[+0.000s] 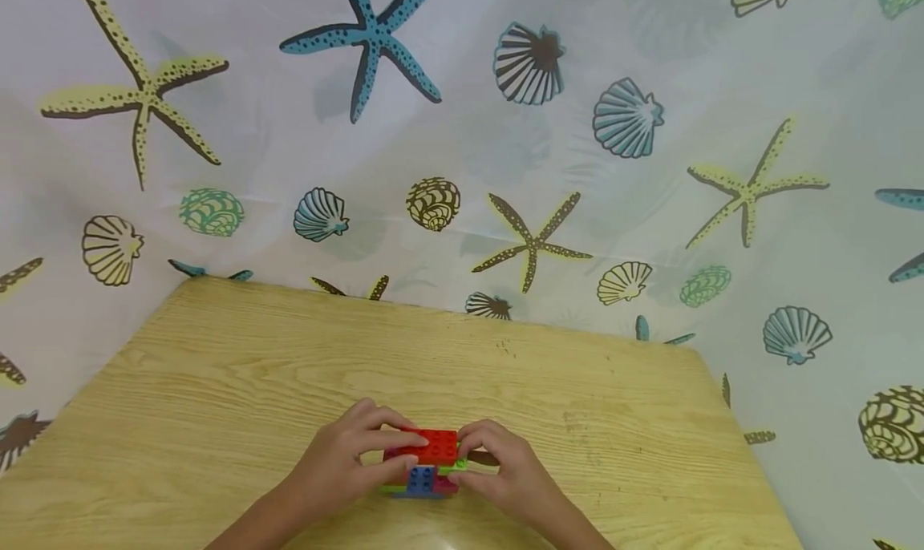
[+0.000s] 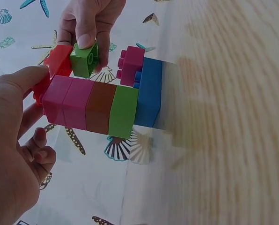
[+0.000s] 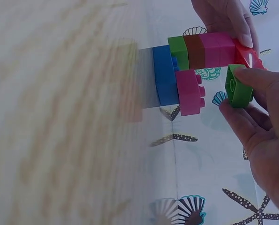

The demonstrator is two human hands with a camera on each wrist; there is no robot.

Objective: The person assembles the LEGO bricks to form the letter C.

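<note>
A toy brick build stands on the table, with a long blue brick (image 2: 150, 91) at its base. On one end rises a column: a green brick (image 2: 123, 111), a brown brick (image 2: 100, 107) and two pink bricks (image 2: 67, 102). A separate pink brick (image 3: 189, 92) sits on the base's other end. My left hand (image 1: 339, 450) grips the red brick (image 1: 439, 446) on top of the column, which juts over the gap. My right hand (image 1: 505, 462) pinches a small green brick (image 3: 239, 86) against the red brick's overhanging end, above the separate pink brick; whether they are joined I cannot tell.
The wooden table (image 1: 289, 357) extends behind and to both sides of the hands. A white cloth (image 1: 447, 149) printed with starfish and shells hangs around its back and sides.
</note>
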